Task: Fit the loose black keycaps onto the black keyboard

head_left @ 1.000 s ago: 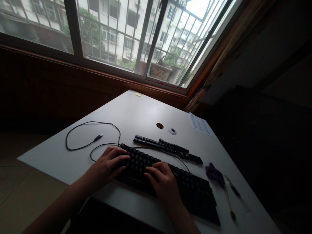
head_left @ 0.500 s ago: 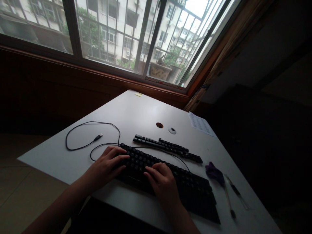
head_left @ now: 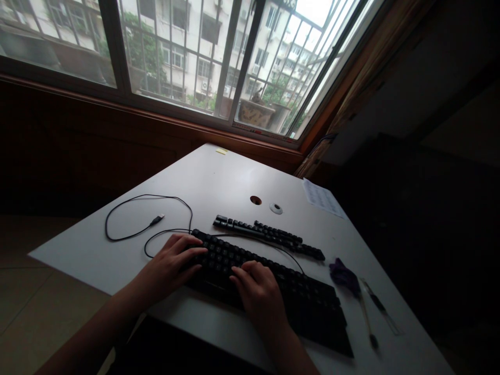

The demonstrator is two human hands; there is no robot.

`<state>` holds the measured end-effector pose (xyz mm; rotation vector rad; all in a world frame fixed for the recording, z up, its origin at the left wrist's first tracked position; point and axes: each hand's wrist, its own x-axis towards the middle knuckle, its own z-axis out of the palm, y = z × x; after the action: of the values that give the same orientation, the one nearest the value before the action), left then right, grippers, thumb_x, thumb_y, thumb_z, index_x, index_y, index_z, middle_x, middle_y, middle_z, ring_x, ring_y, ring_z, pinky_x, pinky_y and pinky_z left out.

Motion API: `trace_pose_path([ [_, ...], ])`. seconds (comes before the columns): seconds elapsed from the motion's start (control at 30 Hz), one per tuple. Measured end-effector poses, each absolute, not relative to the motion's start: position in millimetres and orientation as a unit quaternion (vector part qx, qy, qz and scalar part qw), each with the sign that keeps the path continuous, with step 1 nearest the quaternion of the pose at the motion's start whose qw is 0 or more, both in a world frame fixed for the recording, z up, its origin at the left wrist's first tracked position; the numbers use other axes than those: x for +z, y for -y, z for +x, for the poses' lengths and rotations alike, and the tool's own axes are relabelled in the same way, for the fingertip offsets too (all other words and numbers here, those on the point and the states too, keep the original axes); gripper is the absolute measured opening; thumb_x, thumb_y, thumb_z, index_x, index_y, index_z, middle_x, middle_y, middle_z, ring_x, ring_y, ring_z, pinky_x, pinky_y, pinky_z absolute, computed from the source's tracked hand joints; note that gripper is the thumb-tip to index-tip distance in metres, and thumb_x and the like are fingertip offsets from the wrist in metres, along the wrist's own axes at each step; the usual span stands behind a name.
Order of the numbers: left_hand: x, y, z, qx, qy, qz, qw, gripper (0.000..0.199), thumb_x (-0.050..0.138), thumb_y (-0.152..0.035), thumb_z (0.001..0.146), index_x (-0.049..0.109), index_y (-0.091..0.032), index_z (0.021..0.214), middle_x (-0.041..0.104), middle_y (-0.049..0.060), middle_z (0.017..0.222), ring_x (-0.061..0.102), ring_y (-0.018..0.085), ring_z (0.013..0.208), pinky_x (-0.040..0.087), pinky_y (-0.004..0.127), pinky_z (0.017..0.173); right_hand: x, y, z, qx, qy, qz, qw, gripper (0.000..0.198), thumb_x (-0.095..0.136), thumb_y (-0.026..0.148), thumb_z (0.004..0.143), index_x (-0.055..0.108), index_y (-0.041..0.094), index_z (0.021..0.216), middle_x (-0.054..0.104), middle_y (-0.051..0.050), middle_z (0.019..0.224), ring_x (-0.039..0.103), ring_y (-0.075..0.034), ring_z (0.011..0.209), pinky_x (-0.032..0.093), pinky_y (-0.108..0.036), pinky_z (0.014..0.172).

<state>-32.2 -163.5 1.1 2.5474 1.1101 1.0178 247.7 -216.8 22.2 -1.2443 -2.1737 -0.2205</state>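
Keyboard (head_left: 304,291) is lying flat on the counter (head_left: 234,177); the left hand (head_left: 177,260) is resting over its left end and the right hand (head_left: 260,286) is lying curled above its keys (head_left: 221,255), whether gripping I cannot tell; it is looking rigid, fairly light, its firm ends probably offering surer hold than the small, loosenable keys
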Motion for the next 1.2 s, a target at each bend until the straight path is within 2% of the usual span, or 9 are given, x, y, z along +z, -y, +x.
trace_pose_path([
  [0.17,1,163,-32,0.348,-0.370,0.857,0.088,0.034,0.064,-0.024,0.099,0.065,-0.029,0.132,0.059,0.008,0.135,0.050,0.029,0.127,0.053,0.045,0.107,22,218,246,-0.088,0.820,-0.475,0.307,0.013,0.066,0.021,0.098,0.074,0.021,0.108,0.068,-0.005,0.093,0.062,-0.019,0.080,0.047,-0.034,0.073],
  [0.37,3,164,-32,0.345,-0.371,0.858,0.089,0.033,0.064,-0.023,0.099,0.066,-0.028,0.132,0.060,0.008,0.134,0.051,0.028,0.126,0.053,0.045,0.106,23,220,250,-0.101,0.813,-0.472,0.325,0.020,0.066,0.028,0.099,0.073,0.020,0.116,0.070,-0.007,0.096,0.064,-0.020,0.082,0.050,-0.035,0.076],
  [0.6,2,163,-32,0.344,-0.369,0.859,0.082,0.033,0.064,-0.024,0.099,0.066,-0.028,0.132,0.060,0.008,0.134,0.050,0.029,0.127,0.053,0.046,0.106,29,220,251,-0.079,0.809,-0.466,0.351,0.014,0.061,0.019,0.099,0.074,0.023,0.101,0.068,-0.005,0.089,0.062,-0.018,0.079,0.050,-0.034,0.074],
  [1.2,9,183,-12,0.347,-0.317,0.883,0.014,0.032,0.064,-0.012,0.096,0.070,-0.028,0.123,0.066,0.008,0.129,0.051,0.030,0.132,0.056,0.049,0.106,32,220,253,-0.048,0.813,-0.469,0.341,0.016,0.060,0.014,0.096,0.073,0.022,0.099,0.066,-0.004,0.085,0.060,-0.018,0.080,0.047,-0.034,0.075],
])
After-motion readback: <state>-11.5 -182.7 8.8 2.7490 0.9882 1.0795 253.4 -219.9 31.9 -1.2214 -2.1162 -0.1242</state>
